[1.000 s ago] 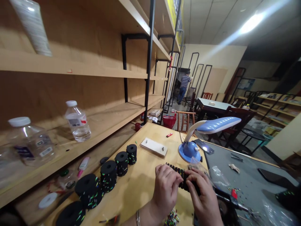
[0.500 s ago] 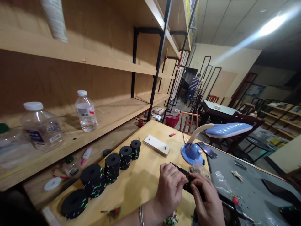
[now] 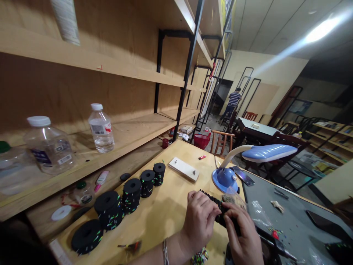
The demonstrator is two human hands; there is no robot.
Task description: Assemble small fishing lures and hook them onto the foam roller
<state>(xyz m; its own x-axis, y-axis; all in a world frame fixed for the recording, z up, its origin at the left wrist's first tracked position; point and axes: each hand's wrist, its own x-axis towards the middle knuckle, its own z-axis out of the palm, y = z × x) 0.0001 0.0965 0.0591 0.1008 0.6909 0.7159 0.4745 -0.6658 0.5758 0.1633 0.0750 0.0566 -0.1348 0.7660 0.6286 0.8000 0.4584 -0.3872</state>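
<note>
Workshop, wooden workbench (image 3: 162,217), open shelving (image 3: 124,73), lamp (image 3: 224,177)

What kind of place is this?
It looks like a small workshop, though I can't be sure. A row of black cylinders flecked with bright colours stands on a wooden table, near a blue desk lamp, with long wooden shelves alongside.

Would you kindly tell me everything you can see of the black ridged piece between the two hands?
The black ridged piece looks like a row of packed discs, dull like foam or rubber. In view it slants down rightward, nearer than the blue lamp base, from the left hand towards the right hand. Both hands touch it and hide much of it; any other support is unclear.
</note>
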